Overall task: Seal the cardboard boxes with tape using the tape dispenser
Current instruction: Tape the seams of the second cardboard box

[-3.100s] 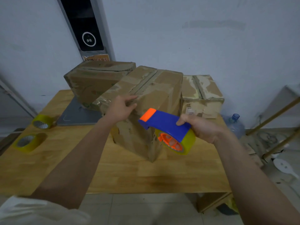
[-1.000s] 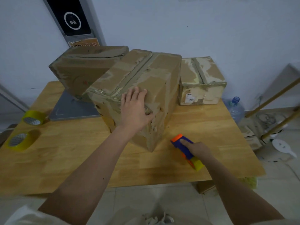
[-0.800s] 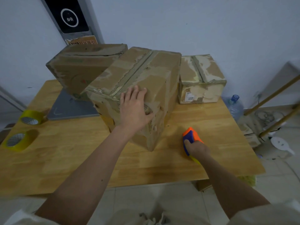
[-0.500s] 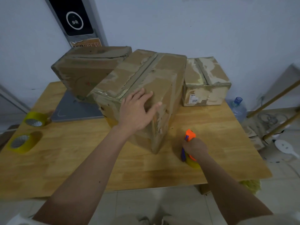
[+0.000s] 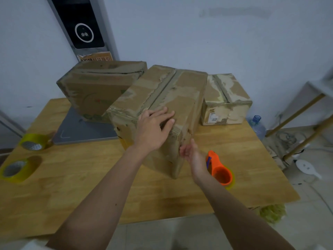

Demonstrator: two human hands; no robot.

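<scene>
Three boxes: cardboard, on a wooden surface [image 5: 75,186] by a pale wall.
Middle box [image 5: 167,105]: nearest the person, turned corner-on; taped seam runs along its top.
Back-left box [image 5: 97,87]: sits on a grey board, touching the middle box.
Right box [image 5: 225,98]: smaller, just beside the middle box.
Left hand [image 5: 153,129]: lies flat on the middle box's near top edge, fingers straight & spread, pressing, not grasping.
Right hand [image 5: 191,154]: fingers relaxed & open, holding nothing, at the box's near corner; contact w/ the side unclear.
Tape dispenser [image 5: 219,170]: orange, w/ yellowish roll, set down on the surface just right of the right wrist.
Spare tape rolls [image 5: 18,170]: two, yellow, far left edge.
Step, prob.: turning or shifting the middle box for its next seam.
Doing it well: both palms on opposite faces, slide rather than lift, keep clear of the dispenser, leave the seam facing the person.
</scene>
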